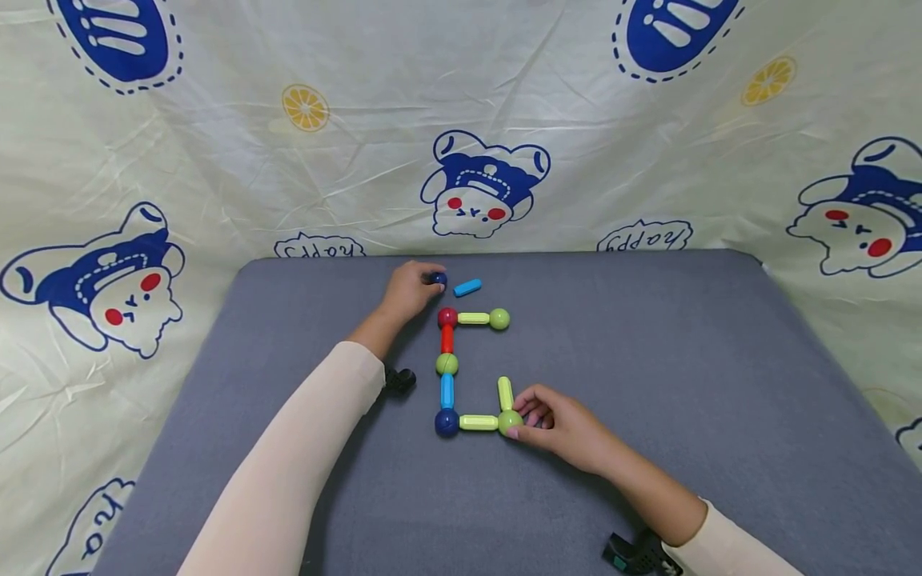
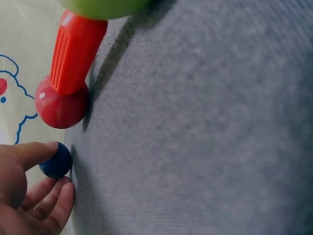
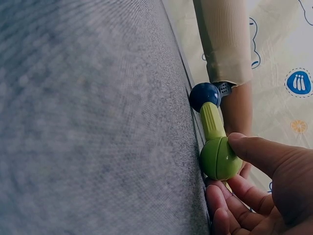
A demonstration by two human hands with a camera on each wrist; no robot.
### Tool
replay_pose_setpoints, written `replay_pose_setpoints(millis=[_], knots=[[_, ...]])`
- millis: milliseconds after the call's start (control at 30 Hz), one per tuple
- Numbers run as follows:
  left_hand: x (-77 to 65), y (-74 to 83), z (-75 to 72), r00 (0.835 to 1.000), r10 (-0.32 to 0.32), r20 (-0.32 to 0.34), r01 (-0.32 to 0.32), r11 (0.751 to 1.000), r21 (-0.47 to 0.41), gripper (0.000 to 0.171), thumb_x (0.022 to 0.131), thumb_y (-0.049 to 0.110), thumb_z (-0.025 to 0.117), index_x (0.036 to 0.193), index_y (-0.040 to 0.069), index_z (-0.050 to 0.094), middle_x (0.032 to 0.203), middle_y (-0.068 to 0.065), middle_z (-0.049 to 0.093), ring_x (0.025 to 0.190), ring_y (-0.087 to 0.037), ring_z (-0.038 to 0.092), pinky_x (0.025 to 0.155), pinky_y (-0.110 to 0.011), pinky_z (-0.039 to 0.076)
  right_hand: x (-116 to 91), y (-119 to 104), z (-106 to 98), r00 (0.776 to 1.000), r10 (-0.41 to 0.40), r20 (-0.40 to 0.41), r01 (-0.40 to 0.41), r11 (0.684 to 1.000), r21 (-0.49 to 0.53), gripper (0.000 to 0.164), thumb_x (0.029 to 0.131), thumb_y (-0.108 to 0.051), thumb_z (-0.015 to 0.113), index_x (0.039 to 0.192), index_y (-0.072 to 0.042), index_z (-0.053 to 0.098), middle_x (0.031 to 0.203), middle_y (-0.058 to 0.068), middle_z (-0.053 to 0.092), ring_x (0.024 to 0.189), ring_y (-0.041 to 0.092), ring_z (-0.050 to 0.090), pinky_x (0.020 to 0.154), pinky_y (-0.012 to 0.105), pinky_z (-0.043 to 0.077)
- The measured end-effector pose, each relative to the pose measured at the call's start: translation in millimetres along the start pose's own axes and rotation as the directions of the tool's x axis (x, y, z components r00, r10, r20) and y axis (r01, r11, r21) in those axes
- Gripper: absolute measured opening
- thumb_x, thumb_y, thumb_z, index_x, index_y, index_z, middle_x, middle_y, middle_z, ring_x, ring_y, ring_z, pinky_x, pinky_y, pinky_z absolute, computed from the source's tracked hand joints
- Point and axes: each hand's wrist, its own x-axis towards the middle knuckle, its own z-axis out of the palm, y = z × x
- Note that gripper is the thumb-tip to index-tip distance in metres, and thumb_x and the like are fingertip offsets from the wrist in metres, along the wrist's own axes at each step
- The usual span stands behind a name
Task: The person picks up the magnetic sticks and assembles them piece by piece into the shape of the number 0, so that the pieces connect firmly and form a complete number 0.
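Observation:
Between its thumb and fingers, my left hand [image 1: 410, 291] pinches a dark blue ball [image 2: 56, 162] at the table's far side. A loose blue stick [image 1: 467, 288] lies just right of it. My right hand [image 1: 569, 430] pinches the green corner ball [image 3: 219, 158] of a joined ball-and-stick shape. From that ball a yellow-green stick [image 1: 506, 394] points away from me, its far end free. Another stick [image 1: 479, 422] runs left to a dark blue ball [image 1: 446, 422]. A blue stick [image 1: 447, 391], green ball [image 1: 446, 364], red stick [image 1: 447, 338] and red ball [image 1: 447, 318] follow upward.
From the red ball a yellow-green stick [image 1: 473, 318] extends right to a green ball [image 1: 500, 319]. Everything lies on a grey cloth-covered table [image 1: 691, 360]. A patterned curtain [image 1: 374, 168] hangs behind it. Black wrist devices [image 1: 641, 554] are on both forearms.

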Motion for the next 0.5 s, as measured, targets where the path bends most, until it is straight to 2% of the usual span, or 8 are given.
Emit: replay_pose_setpoints(millis=[267,500], knots=[[-8.3,-1.4,2.1,0.999,-0.034,-0.028,0.03,0.991,-0.127,0.03,0.096,0.018,0.069,0.126,0.014,0.069,0.126,-0.013,0.063,0.114,-0.029,0.061,0.095,-0.042,0.054,0.0,0.0,0.3,1.0,0.004,0.0,-0.004,1.0,0.005,0.034,0.088,-0.031,0.08,0.11,-0.011,0.064,0.095,0.003,0.064,0.083,0.012,0.058,0.071,0.023,0.049],[-20.0,14.4,-2.1,0.991,-0.104,-0.085,0.076,0.953,-0.293,0.031,0.098,0.021,0.067,0.128,0.014,0.066,0.124,-0.014,0.057,0.111,-0.029,0.056,0.088,-0.04,0.056,0.7,0.0,0.7,1.0,0.005,-0.004,-0.005,1.0,0.003,0.035,0.087,-0.031,0.081,0.11,-0.011,0.063,0.094,0.002,0.064,0.082,0.012,0.058,0.07,0.023,0.049]])
